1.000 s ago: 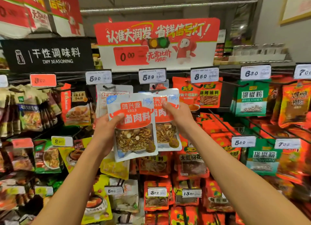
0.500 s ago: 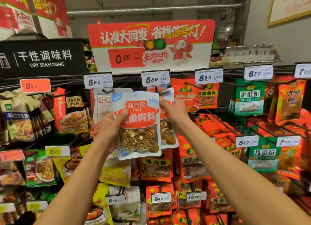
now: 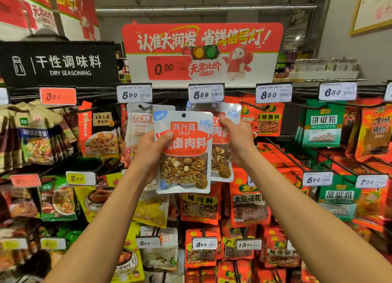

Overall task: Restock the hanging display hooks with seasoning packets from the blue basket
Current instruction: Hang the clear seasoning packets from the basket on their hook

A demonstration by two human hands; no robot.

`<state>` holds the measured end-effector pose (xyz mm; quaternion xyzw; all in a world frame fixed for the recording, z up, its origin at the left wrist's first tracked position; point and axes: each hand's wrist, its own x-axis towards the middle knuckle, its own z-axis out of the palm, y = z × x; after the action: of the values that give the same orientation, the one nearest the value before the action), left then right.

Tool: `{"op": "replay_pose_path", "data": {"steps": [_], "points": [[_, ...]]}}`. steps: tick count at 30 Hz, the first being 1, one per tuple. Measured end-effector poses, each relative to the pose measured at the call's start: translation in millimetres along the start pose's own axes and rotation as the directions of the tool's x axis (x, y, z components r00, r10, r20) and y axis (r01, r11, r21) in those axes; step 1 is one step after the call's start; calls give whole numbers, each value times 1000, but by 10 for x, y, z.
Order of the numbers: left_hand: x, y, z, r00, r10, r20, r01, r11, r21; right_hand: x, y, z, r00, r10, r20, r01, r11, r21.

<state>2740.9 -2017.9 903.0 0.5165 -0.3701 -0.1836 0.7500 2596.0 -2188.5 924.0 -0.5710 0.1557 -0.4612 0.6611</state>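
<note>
- The hanging display (image 3: 297, 155) is filling the view: black wire hooks carrying glossy flat pouches in red, green and yellow, with white price tags clipped at the hook tips.
- A red-and-white cardboard sign (image 3: 202, 53) is standing above it; a black "DRY SEASONING" board (image 3: 57, 64) is sitting to its left, its left end cut off.
- The front seasoning packet (image 3: 184, 153) is showing a shiny white film, a red label, a clear window of dried spices and a punched hole on top.
- A second packet (image 3: 222, 155) is hiding behind it, mostly covered, under the 5.89 tag (image 3: 206, 93).
- The left hand (image 3: 148, 153) is reaching up, its grip pinching the front packet's left edge, thumb on the label.
- The right hand (image 3: 238, 138) is raised too, its grip closing on the second packet's upper part.
</note>
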Motion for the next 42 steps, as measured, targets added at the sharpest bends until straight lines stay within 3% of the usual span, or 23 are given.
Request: {"op": "replay_pose_path", "data": {"steps": [7,12,19,23,30,36,42], "points": [[31,-20,22,1000,0,12,1,1000,-22,58,-5,105,997,-69,44,77,972,-220],[46,-82,-5,1000,-7,-17,7,1000,-4,93,86,78,1000,0,-28,-4,986,-169],[225,-9,330,999,-2,-44,4,999,53,215,13,58,997,72,-27,-76,966,-246],[331,-25,619,1000,-2,-22,3,997,71,228,-20,-166,999,20,-30,-24,987,-159],[416,-146,552,997,4,-76,-1,999,38,178,-79,-283,997,-42,71,65,933,-353],[448,-218,601,992,-63,-113,63,998,-7,144,0,-142,989,-135,58,146,849,-508],[471,-171,590,987,-95,-129,95,995,-3,189,20,-87,993,-114,11,105,868,-486]]}}
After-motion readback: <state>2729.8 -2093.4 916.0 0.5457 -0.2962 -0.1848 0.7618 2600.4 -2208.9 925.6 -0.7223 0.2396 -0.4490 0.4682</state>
